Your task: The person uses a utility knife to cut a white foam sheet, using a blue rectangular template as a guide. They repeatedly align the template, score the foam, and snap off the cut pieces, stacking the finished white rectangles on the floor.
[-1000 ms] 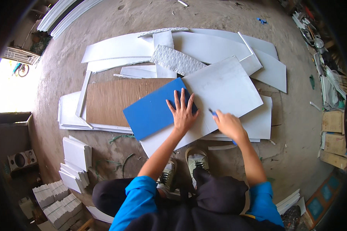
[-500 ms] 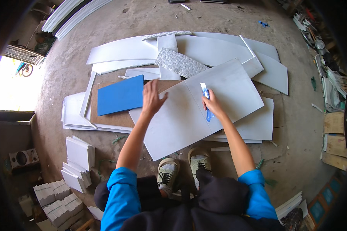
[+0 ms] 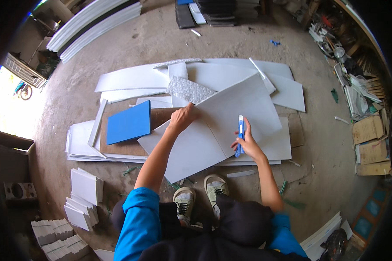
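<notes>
A large white foam sheet [image 3: 244, 117] lies slanted in front of me, with a straight line across it and its right part tilted up along that line. My left hand [image 3: 183, 118] is closed on the sheet's far edge, close to where the line meets it; the fingertips are partly hidden. In my right hand [image 3: 248, 142] is a blue utility knife [image 3: 240, 137], held upright over the right part with some fingers spread. Left of the sheet, a blue rectangular board [image 3: 129, 123] rests on a brown board [image 3: 122, 149].
White sheets and offcuts [image 3: 130, 78] lie beyond, with a textured white strip [image 3: 189, 89] among them. Stacks of white pieces [image 3: 83, 187] stand at the lower left. Cardboard [image 3: 370, 143] lines the right side; dark stacked sheets [image 3: 217, 11] are at the back.
My left hand has moved from near the blue board right to the sheet's far edge and gripped it. The sheet's right part has risen. My right hand has loosened some fingers around the knife.
</notes>
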`<state>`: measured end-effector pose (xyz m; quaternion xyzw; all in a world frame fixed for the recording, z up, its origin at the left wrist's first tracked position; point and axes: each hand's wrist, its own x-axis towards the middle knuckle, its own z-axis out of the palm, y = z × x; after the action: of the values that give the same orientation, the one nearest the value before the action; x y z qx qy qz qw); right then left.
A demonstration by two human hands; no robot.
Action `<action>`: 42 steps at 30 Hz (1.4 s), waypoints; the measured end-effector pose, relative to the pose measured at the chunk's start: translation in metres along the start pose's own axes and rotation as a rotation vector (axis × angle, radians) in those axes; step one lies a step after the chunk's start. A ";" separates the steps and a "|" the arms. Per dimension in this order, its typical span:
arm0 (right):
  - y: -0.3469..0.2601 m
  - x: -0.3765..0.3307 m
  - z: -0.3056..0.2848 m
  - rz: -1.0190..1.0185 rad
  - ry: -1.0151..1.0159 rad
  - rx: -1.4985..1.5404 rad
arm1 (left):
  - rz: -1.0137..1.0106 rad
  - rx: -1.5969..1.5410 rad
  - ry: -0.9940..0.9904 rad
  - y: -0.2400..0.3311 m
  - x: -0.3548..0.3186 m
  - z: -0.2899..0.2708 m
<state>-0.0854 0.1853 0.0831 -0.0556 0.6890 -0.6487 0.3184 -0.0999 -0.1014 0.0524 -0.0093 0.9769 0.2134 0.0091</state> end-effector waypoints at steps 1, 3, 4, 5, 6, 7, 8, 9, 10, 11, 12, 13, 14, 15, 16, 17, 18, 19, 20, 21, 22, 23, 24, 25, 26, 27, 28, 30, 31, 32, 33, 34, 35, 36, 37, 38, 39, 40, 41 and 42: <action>-0.005 -0.008 -0.001 -0.034 0.013 -0.011 | 0.032 -0.008 -0.047 0.010 -0.003 -0.014; -0.018 -0.024 0.002 -0.154 0.102 -0.078 | 0.119 0.040 0.024 0.028 -0.011 -0.040; -0.026 -0.033 0.005 -0.214 0.133 -0.106 | 0.176 0.048 0.094 0.035 -0.015 -0.054; -0.034 -0.040 0.007 -0.274 0.164 -0.132 | 0.234 0.057 0.163 0.043 -0.020 -0.068; -0.039 -0.047 0.008 -0.328 0.198 -0.159 | 0.302 0.091 0.227 0.054 -0.025 -0.083; -0.044 -0.052 0.009 -0.345 0.220 -0.140 | 0.336 0.158 0.267 0.059 -0.027 -0.093; -0.049 -0.056 0.009 -0.361 0.241 -0.120 | 0.371 0.225 0.307 0.065 -0.025 -0.104; -0.051 -0.061 0.010 -0.367 0.261 -0.098 | 0.402 0.289 0.338 0.068 -0.026 -0.110; -0.056 -0.064 0.017 -0.377 0.307 -0.052 | 0.411 0.383 0.342 0.073 -0.027 -0.117; -0.058 -0.062 0.019 -0.353 0.264 -0.022 | 0.411 0.417 0.347 0.075 -0.029 -0.122; -0.058 -0.059 0.020 -0.326 0.225 -0.002 | 0.410 0.440 0.356 0.075 -0.030 -0.122; -0.060 -0.059 0.021 -0.299 0.186 0.018 | 0.409 0.464 0.365 0.075 -0.031 -0.122; -0.061 -0.060 0.023 -0.292 0.141 0.036 | 0.383 0.490 0.386 0.075 -0.034 -0.121; -0.063 -0.060 0.027 -0.299 0.133 0.022 | 0.344 0.514 0.412 0.075 -0.039 -0.118; -0.065 -0.061 0.033 -0.307 0.124 0.007 | 0.304 0.537 0.437 0.074 -0.043 -0.116; -0.068 -0.061 0.038 -0.315 0.115 -0.006 | 0.287 0.531 0.455 0.074 -0.046 -0.115; -0.073 -0.066 0.042 -0.266 0.112 -0.021 | 0.268 0.519 0.467 0.074 -0.050 -0.112; -0.075 -0.064 0.040 -0.285 0.100 -0.059 | 0.250 0.508 0.479 0.074 -0.052 -0.110; -0.076 -0.057 0.035 -0.305 0.088 -0.095 | 0.242 0.508 0.486 0.075 -0.049 -0.111; -0.078 -0.056 0.032 -0.316 0.089 -0.130 | 0.233 0.494 0.482 0.077 -0.047 -0.108; -0.080 -0.053 0.031 -0.346 0.121 -0.190 | 0.226 0.481 0.477 0.079 -0.045 -0.104; -0.083 -0.050 0.030 -0.364 0.161 -0.263 | 0.220 0.468 0.472 0.081 -0.043 -0.101; -0.085 -0.047 0.036 -0.377 0.197 -0.324 | 0.231 0.461 0.471 0.079 -0.043 -0.097; -0.086 -0.045 0.041 -0.391 0.233 -0.386 | 0.231 0.459 0.471 0.076 -0.044 -0.092; -0.086 -0.042 0.045 -0.408 0.282 -0.479 | 0.231 0.457 0.471 0.074 -0.044 -0.087; -0.085 -0.040 0.048 -0.423 0.293 -0.551 | 0.233 0.461 0.475 0.072 -0.044 -0.087; -0.083 -0.037 0.052 -0.438 0.303 -0.623 | 0.230 0.451 0.474 0.070 -0.044 -0.087; -0.078 -0.037 0.060 -0.481 0.329 -0.729 | 0.219 0.428 0.472 0.069 -0.044 -0.088; -0.074 -0.039 0.066 -0.510 0.345 -0.763 | 0.212 0.388 0.453 0.071 -0.045 -0.089; -0.072 -0.040 0.071 -0.540 0.360 -0.797 | 0.204 0.348 0.435 0.073 -0.045 -0.090; -0.073 -0.040 0.077 -0.504 0.359 -0.804 | 0.197 0.312 0.416 0.074 -0.045 -0.090; -0.075 -0.039 0.082 -0.469 0.358 -0.811 | 0.189 0.300 0.420 0.075 -0.045 -0.089; -0.076 -0.038 0.084 -0.434 0.356 -0.818 | 0.181 0.288 0.424 0.076 -0.045 -0.089; -0.076 -0.033 0.084 -0.454 0.358 -0.864 | 0.178 0.278 0.430 0.076 -0.044 -0.089; -0.075 -0.031 0.084 -0.448 0.370 -0.866 | 0.191 0.265 0.437 0.076 -0.043 -0.089; -0.072 -0.030 0.085 -0.443 0.382 -0.867 | 0.204 0.251 0.443 0.075 -0.044 -0.090; -0.072 -0.030 0.087 -0.434 0.394 -0.867 | 0.217 0.237 0.447 0.074 -0.044 -0.089; -0.073 -0.030 0.089 -0.432 0.407 -0.874 | 0.220 0.235 0.461 0.074 -0.044 -0.088; -0.074 -0.030 0.091 -0.430 0.421 -0.882 | 0.223 0.231 0.476 0.075 -0.044 -0.088; -0.073 -0.031 0.095 -0.425 0.431 -0.887 | 0.224 0.230 0.486 0.074 -0.045 -0.087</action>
<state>-0.0374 0.1079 0.1666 -0.1885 0.9203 -0.3421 -0.0224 -0.0580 -0.0696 0.1633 0.0487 0.9631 0.0925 -0.2480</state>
